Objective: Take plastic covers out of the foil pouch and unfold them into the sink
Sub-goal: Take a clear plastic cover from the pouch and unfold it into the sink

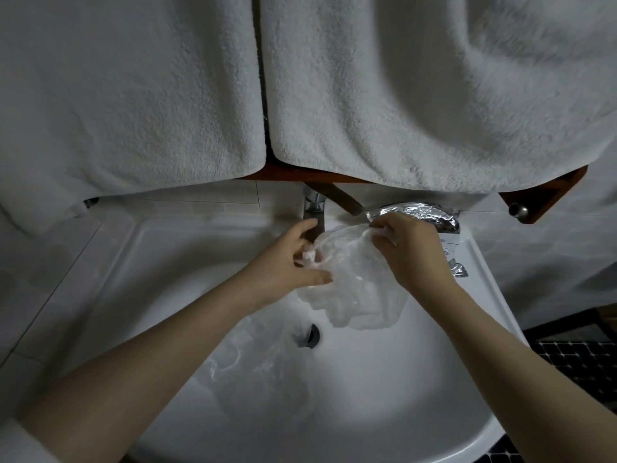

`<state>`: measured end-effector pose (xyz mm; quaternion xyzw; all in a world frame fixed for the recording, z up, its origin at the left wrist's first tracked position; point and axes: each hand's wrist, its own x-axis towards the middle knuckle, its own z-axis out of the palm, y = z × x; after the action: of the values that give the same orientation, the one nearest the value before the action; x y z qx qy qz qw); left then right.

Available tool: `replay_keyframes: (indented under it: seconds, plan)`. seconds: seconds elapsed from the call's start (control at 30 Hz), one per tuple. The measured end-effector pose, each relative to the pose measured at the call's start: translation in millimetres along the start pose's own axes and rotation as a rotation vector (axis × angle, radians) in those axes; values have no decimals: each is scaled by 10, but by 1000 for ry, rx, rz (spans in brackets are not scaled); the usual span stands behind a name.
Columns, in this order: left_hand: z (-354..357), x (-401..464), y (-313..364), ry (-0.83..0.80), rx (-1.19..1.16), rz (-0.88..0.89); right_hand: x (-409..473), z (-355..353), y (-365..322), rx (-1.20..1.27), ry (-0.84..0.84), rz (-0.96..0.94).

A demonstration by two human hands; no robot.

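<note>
A thin clear plastic cover (357, 289) hangs spread between my hands over the white sink (384, 389). My left hand (290, 262) pinches its bunched edge just below the tap. My right hand (410, 252) pinches the opposite edge near the back rim. A second clear plastic cover (263, 369) lies crumpled in the basin, left of the drain (310, 335). The silver foil pouch (420, 212) lies on the sink's back right ledge, behind my right hand.
A chrome tap (314, 208) stands at the back centre. Two white towels (133, 95) hang over a wooden rail (547, 192) above the sink. A torn foil strip (459, 269) lies on the right rim. Dark mosaic floor (581, 365) shows at right.
</note>
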<state>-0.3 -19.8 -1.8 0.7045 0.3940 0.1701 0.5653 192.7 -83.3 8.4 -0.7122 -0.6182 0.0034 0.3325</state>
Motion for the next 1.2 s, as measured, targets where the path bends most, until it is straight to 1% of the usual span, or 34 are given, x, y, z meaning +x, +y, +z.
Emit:
replay_keyframes:
  seconds: [0.07, 0.1, 0.17, 0.27, 0.3, 0.33, 0.37, 0.43, 0.5, 0.53, 0.6, 0.63, 0.7, 0.73, 0.77, 0.8, 0.87, 0.9, 0.93, 1.03, 1.1, 1.13, 1.17, 1.2]
  plan:
    - [41, 17, 26, 117, 202, 57, 37, 6, 22, 2, -15, 34]
    - [41, 31, 28, 181, 268, 84, 49, 11, 44, -13, -26, 47]
    - [-3, 94, -6, 309, 299, 100, 73, -13, 119, -84, -16, 68]
    - [-143, 195, -95, 472, 315, 80, 78, -109, 229, -174, 67, 114]
    - [-182, 224, -126, 514, 344, 82, 83, -141, 251, -158, 55, 141]
    - [-216, 254, -161, 550, 370, 90, 78, -163, 259, -80, 21, 173]
    - [-242, 285, -188, 577, 380, 96, 74, -170, 258, 78, -17, 219]
    - [-282, 342, -243, 609, 343, 102, 52, -195, 201, 573, -83, 342]
    - [-302, 394, -274, 627, 235, 76, 34, -191, 177, 1074, -171, 448]
    - [-309, 412, -281, 631, 153, 55, 21, -178, 183, 1275, -210, 466]
    - [-304, 433, -262, 634, -57, -5, 21, -145, 216, 1569, -219, 488]
    - [-300, 434, -247, 627, -197, -42, 25, -132, 246, 1704, -218, 518]
    - [-300, 418, -219, 547, -573, -97, 6, -88, 279, 1962, -298, 538]
    - [-298, 412, -216, 462, -754, -113, -5, -59, 319, 2009, -311, 536]
    - [-292, 390, -215, 362, -882, -133, -10, -60, 410, 1965, -286, 578]
    - [-295, 380, -234, 283, -955, -153, -39, -53, 447, 1947, -295, 611]
    - [-294, 370, -255, 211, -1065, -194, -76, -1, 452, 1895, -379, 660]
    - [-293, 366, -258, 190, -1120, -213, -69, -13, 474, 1832, -369, 713]
    - [-294, 364, -263, 174, -1169, -228, -82, 7, 501, 1790, -370, 693]
    - [-284, 338, -212, 78, -1268, -240, -78, 3, 528, 1900, -401, 670]
    - [-278, 291, -186, 67, -1203, -187, -83, 7, 536, 1838, -368, 727]
    - [-291, 287, -207, 66, -1179, -150, -93, -3, 513, 1857, -362, 705]
    - [-298, 280, -214, 61, -1180, -126, -109, 34, 536, 1904, -280, 660]
    - [-305, 291, -252, 65, -1186, -109, -123, 67, 563, 1949, -235, 635]
